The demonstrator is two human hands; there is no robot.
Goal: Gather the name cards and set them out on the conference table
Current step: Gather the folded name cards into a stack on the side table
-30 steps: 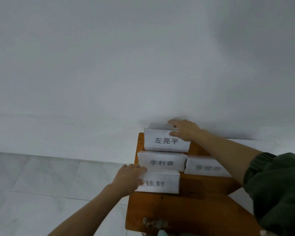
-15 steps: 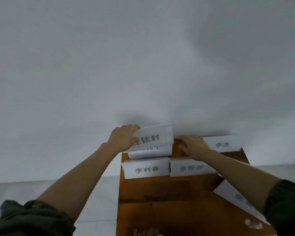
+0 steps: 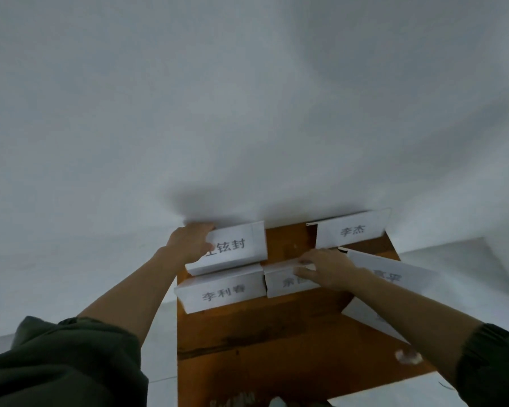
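Several white folded name cards with black characters lie on a small brown wooden table (image 3: 265, 342) against a white wall. My left hand (image 3: 190, 245) grips the left end of the far-left card (image 3: 238, 245), which sits on top of another card. In front of it lies a second card (image 3: 222, 295). My right hand (image 3: 326, 267) rests with fingers spread on the middle card (image 3: 288, 282), touching it. Another card (image 3: 351, 232) leans at the far right by the wall. A larger card (image 3: 394, 279) lies partly under my right forearm.
The white wall (image 3: 247, 113) rises straight behind the table. Pale tiled floor (image 3: 159, 333) shows on the left and right of the table. A small white scrap (image 3: 407, 356) lies near the table's right edge. Dark green sleeves cover both my upper arms.
My left hand has set its card down on the far-left stack. My right hand slid forward from the back onto the middle card. The view shifted, showing more of the table's right side.
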